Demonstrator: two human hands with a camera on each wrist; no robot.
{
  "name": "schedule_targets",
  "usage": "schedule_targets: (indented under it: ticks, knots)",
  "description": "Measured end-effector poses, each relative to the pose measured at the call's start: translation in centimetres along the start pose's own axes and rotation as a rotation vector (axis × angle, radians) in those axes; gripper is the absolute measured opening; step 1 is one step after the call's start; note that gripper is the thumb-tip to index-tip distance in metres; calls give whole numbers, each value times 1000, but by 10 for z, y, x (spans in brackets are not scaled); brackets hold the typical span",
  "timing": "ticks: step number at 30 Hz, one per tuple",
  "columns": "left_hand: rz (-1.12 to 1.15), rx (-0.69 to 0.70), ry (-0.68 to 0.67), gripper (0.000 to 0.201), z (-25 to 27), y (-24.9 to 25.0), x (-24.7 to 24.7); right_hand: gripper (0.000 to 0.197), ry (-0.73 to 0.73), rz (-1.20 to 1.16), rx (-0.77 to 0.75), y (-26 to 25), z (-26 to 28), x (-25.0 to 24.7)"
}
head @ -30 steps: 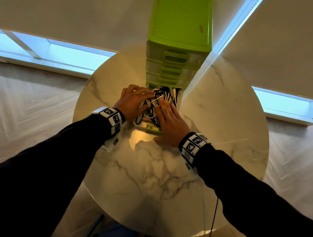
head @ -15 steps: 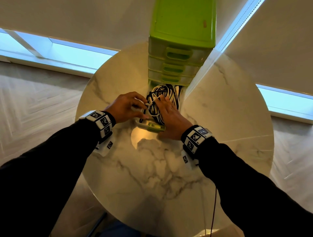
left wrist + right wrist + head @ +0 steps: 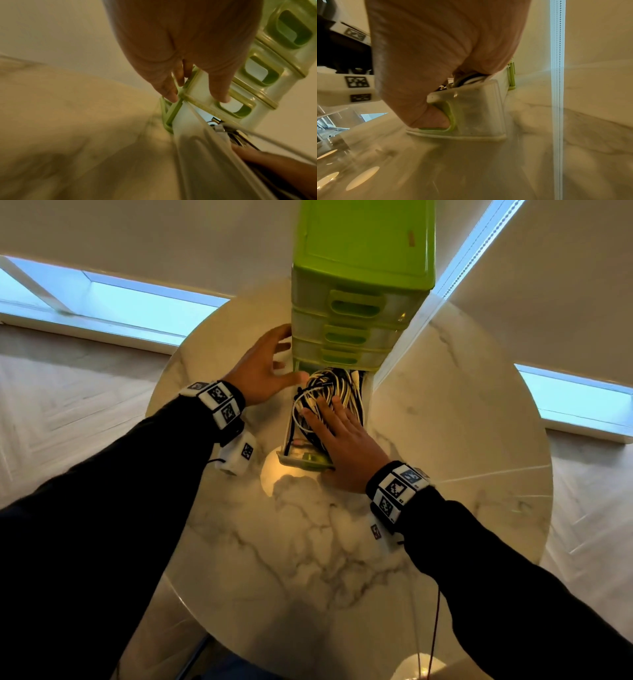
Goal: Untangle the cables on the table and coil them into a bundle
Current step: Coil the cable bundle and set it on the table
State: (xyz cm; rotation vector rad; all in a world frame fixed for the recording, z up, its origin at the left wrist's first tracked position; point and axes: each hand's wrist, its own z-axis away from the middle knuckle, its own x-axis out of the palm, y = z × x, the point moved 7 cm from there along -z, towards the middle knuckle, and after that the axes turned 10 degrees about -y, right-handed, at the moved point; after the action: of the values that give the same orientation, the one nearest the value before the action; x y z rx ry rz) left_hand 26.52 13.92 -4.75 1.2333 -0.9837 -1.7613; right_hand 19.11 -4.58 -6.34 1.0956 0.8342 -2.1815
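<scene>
A bundle of black and white cables (image 3: 330,392) lies in the pulled-out bottom drawer (image 3: 301,461) of a green drawer unit (image 3: 363,251). My right hand (image 3: 342,436) lies flat on the cables with straight fingers. In the right wrist view its thumb (image 3: 433,119) sits in the green handle recess of the drawer front (image 3: 479,111), with cables (image 3: 471,79) showing under the palm. My left hand (image 3: 269,364) is spread open against the left side of the unit, holding nothing. In the left wrist view its fingertips touch the unit's frame (image 3: 257,75).
The unit stands at the far side of a round marble table (image 3: 445,440), whose edge curves close on both sides. Three closed drawers stack above the pulled-out one. A thin dark cord (image 3: 435,628) hangs from my right sleeve.
My left hand let go of the cables and moved up and left to the side of the drawer unit. My right hand stayed flat on the bundle.
</scene>
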Motion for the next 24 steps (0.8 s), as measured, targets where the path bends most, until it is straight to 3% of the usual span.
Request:
schedule_targets:
  ticks: [2, 5, 14, 17, 19, 24]
  knots:
    - [48, 15, 43, 70, -13, 5, -1, 107, -3, -2, -14, 0, 0, 0]
    - [90, 30, 56, 60, -24, 5, -4, 105, -13, -12, -36, 5, 0, -4]
    - [61, 32, -46, 75, -28, 7, -6, 87, 11, -31, -49, 37, -25, -33]
    - [69, 34, -40, 68, -28, 5, -6, 71, 174, 19, -13, 30, -12, -37]
    - [102, 34, -51, 73, -28, 4, -6, 56, 293, 67, -22, 20, 2, -35]
    - [48, 13, -70, 91, -27, 8, -9, 65, 275, 182, -84, 20, -2, -25]
